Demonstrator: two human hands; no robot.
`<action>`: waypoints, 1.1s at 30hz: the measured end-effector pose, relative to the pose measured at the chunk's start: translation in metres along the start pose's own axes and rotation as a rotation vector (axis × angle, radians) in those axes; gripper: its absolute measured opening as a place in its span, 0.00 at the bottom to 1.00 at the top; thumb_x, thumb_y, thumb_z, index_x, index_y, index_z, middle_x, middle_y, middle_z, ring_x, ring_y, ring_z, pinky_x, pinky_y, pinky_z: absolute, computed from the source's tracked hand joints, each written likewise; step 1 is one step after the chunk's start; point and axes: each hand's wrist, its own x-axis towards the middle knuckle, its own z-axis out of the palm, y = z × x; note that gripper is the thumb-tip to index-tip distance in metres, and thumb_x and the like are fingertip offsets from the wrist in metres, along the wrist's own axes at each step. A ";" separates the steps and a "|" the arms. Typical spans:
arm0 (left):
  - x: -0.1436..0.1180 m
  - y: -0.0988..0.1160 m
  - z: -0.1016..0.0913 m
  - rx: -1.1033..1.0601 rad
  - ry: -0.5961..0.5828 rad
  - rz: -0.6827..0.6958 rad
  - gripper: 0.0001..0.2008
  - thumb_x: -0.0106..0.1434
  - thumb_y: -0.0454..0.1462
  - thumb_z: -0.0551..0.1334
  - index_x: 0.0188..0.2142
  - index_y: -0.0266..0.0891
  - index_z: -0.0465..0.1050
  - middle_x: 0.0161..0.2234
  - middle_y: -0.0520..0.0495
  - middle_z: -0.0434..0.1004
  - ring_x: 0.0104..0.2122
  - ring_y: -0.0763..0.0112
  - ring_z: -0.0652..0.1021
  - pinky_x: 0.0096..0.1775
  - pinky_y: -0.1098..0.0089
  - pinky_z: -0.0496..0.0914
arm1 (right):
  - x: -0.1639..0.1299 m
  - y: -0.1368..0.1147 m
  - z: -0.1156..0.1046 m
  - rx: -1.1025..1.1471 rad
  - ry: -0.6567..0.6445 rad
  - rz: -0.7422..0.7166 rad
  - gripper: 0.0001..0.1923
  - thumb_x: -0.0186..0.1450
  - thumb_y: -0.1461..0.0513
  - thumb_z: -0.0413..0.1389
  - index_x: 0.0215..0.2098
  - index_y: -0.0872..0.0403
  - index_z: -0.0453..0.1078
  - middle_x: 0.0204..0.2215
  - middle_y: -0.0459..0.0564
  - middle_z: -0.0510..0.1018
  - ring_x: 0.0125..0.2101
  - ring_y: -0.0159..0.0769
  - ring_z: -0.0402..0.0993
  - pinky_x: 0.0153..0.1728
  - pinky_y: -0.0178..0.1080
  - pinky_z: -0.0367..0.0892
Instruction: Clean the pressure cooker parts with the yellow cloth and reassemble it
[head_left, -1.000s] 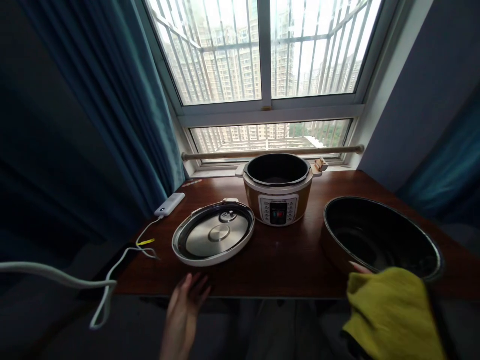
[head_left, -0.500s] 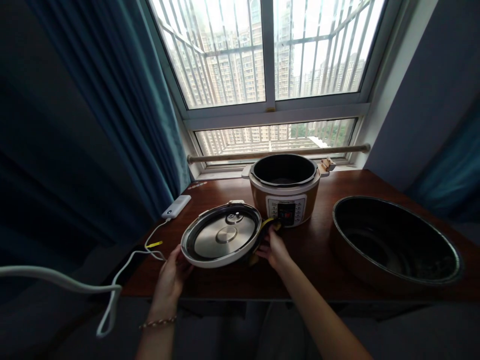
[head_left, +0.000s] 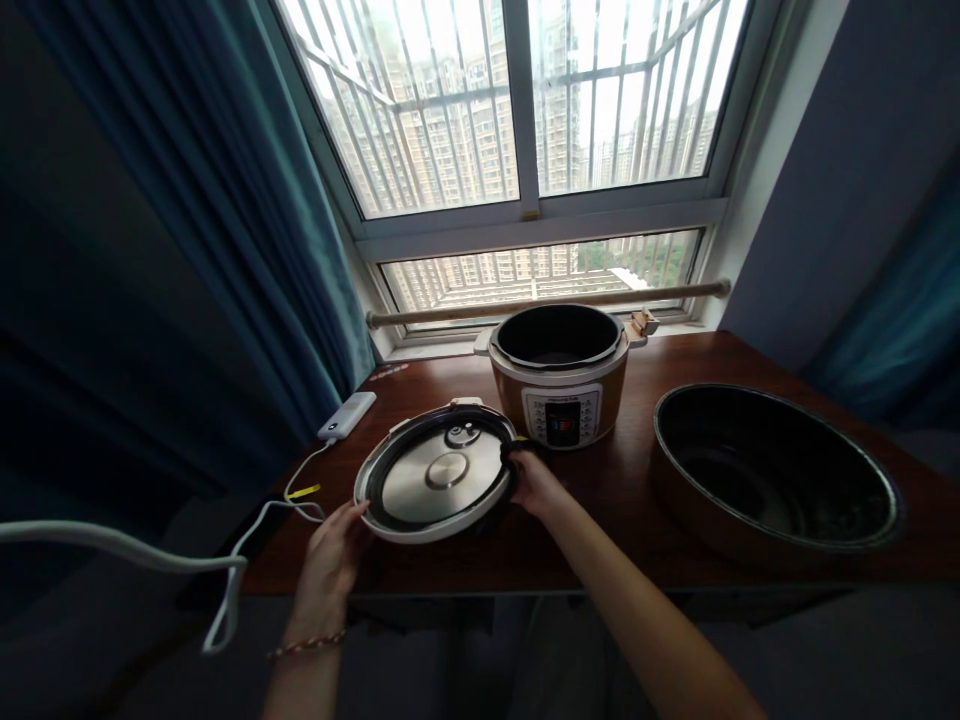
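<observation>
A round pressure cooker lid (head_left: 450, 505) lies with its steel inner side facing up and its dark sealing ring showing, tilted toward me. My left hand (head_left: 335, 550) grips its left edge, thumb on the rim. At the right edge, my right hand (head_left: 536, 482) is closed on a dark cloth (head_left: 517, 446) with a bit of yellow, pressed against the rim. Much of the cloth is hidden by the hand. Just behind the lid stands the electric pressure cooker (head_left: 510, 395), uncovered, its dark interior visible and its front panel lit.
A large dark pot (head_left: 679, 480) stands on the right of the wooden table (head_left: 600, 500). On the left lie a white device (head_left: 350, 414) and its white cable (head_left: 259, 515) with a yellow tag. A window (head_left: 525, 216) and a rail (head_left: 555, 301) are behind; a blue curtain (head_left: 292, 250) hangs left.
My right hand has brought the cloth from beside the lid up onto its right rim. My left thumb now lies over the left rim. The whole view has shifted slightly.
</observation>
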 end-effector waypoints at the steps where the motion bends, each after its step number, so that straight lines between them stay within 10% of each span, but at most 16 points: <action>1: -0.008 0.000 -0.001 0.007 0.012 0.008 0.07 0.51 0.26 0.61 0.30 0.36 0.71 0.24 0.53 0.76 0.22 0.76 0.75 0.25 0.77 0.69 | -0.005 0.006 -0.004 0.008 0.015 -0.020 0.04 0.56 0.64 0.51 0.30 0.55 0.65 0.17 0.41 0.70 0.19 0.30 0.67 0.26 0.35 0.65; 13: -0.115 -0.018 -0.015 0.087 -0.032 -0.101 0.23 0.40 0.31 0.69 0.40 0.38 0.72 0.33 0.47 0.79 0.34 0.63 0.79 0.31 0.73 0.73 | -0.120 0.053 -0.078 0.123 0.072 -0.241 0.13 0.45 0.58 0.61 0.29 0.53 0.68 0.23 0.43 0.76 0.26 0.34 0.72 0.28 0.34 0.65; 25: -0.139 -0.032 -0.007 0.078 0.014 -0.065 0.26 0.37 0.34 0.70 0.39 0.37 0.72 0.37 0.47 0.77 0.38 0.63 0.77 0.33 0.74 0.72 | -0.124 0.047 -0.089 0.119 0.069 -0.230 0.14 0.48 0.57 0.61 0.32 0.53 0.71 0.29 0.45 0.78 0.34 0.39 0.74 0.37 0.38 0.67; 33: -0.153 -0.046 0.000 0.080 0.054 0.031 0.24 0.41 0.37 0.69 0.40 0.39 0.71 0.36 0.49 0.76 0.36 0.66 0.76 0.35 0.73 0.71 | -0.125 0.040 -0.119 -0.237 0.507 -0.722 0.18 0.50 0.54 0.60 0.38 0.51 0.71 0.40 0.49 0.77 0.47 0.45 0.68 0.53 0.46 0.58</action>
